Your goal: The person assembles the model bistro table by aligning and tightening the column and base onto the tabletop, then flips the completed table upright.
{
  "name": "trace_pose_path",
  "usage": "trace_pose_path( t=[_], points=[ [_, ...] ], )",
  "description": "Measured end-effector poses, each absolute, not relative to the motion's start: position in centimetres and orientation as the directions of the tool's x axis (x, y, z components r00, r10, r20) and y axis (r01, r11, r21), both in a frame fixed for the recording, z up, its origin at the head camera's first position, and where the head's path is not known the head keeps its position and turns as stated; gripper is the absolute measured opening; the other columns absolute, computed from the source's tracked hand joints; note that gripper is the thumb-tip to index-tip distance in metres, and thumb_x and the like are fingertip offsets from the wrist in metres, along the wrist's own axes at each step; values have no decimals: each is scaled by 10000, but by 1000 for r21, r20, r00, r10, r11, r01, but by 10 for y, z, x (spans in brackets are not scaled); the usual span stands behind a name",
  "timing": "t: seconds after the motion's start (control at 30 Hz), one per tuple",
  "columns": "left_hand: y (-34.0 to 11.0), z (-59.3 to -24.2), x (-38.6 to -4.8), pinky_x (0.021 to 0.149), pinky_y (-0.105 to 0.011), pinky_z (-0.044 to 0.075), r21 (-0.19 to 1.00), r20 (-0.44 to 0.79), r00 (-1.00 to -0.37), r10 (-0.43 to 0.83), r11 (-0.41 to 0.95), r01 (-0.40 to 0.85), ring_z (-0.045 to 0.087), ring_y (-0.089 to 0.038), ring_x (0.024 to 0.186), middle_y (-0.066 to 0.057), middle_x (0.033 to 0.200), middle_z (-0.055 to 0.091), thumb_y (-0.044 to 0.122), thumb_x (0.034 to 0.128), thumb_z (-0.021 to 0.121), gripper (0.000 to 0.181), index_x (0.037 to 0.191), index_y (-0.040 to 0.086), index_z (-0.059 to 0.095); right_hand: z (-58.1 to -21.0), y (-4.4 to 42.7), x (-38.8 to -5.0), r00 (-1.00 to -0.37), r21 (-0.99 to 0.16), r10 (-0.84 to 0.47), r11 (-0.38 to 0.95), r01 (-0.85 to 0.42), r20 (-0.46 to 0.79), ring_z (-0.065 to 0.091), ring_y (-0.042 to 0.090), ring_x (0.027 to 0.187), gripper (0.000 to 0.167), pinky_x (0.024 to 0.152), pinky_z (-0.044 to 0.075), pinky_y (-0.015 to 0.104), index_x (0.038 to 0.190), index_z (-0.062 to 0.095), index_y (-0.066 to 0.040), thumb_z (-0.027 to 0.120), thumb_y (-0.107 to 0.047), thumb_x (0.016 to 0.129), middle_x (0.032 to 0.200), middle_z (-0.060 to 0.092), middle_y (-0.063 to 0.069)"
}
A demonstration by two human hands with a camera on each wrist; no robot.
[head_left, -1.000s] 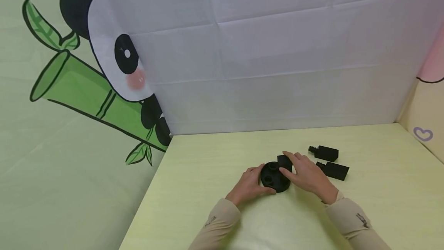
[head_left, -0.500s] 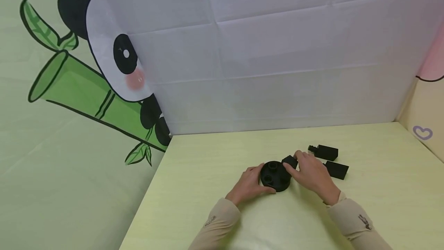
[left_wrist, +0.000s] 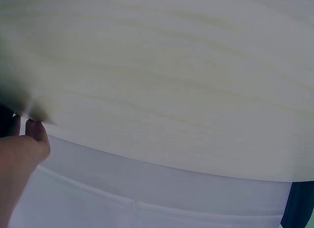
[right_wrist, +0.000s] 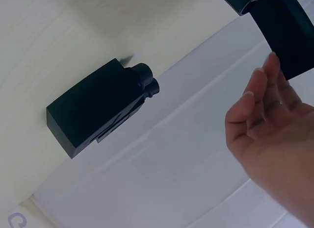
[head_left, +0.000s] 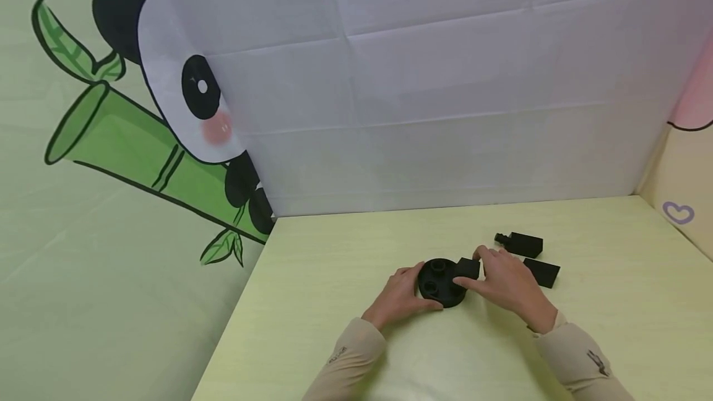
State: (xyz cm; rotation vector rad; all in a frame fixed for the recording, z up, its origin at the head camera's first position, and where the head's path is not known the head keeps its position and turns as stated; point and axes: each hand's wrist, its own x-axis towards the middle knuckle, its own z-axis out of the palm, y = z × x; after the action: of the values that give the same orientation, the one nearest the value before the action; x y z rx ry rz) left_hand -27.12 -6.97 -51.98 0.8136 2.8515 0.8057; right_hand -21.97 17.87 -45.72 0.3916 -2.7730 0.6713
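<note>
A round black base (head_left: 437,288) with raised round sockets rests on the table, its left side gripped between the thumb and fingers of the left hand (head_left: 398,297). The right hand (head_left: 509,281) pinches a black block (head_left: 468,268) over the base's right side. In the right wrist view the block (right_wrist: 289,37) stands out from the base, with the fingertips of the right hand (right_wrist: 274,120) against it. How the block's lower end meets the base is hidden. Only part of the left hand (left_wrist: 24,149) shows in the left wrist view.
Two more black blocks lie right of the right hand: one farther back (head_left: 526,245) with a narrow knobbed end, one nearer (head_left: 542,273) partly behind the fingers. Behind the pale yellow table (head_left: 334,246) hangs a white cloth (head_left: 445,141); a panda print hangs at the left.
The black block has shifted right from its first place and turned in the right hand's fingers. The right hand has moved slightly right. The left hand has kept its hold on the base.
</note>
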Motion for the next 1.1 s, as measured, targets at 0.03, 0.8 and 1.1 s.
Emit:
trace_pose_path(
  t=[0.03,0.8,1.1],
  points=[
    [-70,-520,-271,1098,-437,431,506,74,-858,508,722,472,486,-289,1361,-80,1453,585,564,810,852,978,1564,92,445,-456,179,-219,-930,-406,-200,856,-319,310,539,203,721,537,591,471,387,1099,653,-27,788,-499,883,751,543,-26],
    [-70,-520,-270,1108,-467,417,501,62,-862,503,731,463,477,-295,1378,-90,1472,570,553,813,854,982,1572,92,434,-458,175,-206,-897,-348,-262,854,-387,356,520,151,704,500,647,478,382,1128,683,-47,783,-474,887,769,564,-41],
    [-71,-522,-270,1106,-477,416,502,76,-857,510,723,475,477,-305,1378,-92,1478,565,567,816,845,999,1580,84,420,-461,172,-207,-880,-365,-289,827,-428,377,488,122,713,428,594,428,319,1190,658,-34,801,-323,910,776,530,-46]
  ],
)
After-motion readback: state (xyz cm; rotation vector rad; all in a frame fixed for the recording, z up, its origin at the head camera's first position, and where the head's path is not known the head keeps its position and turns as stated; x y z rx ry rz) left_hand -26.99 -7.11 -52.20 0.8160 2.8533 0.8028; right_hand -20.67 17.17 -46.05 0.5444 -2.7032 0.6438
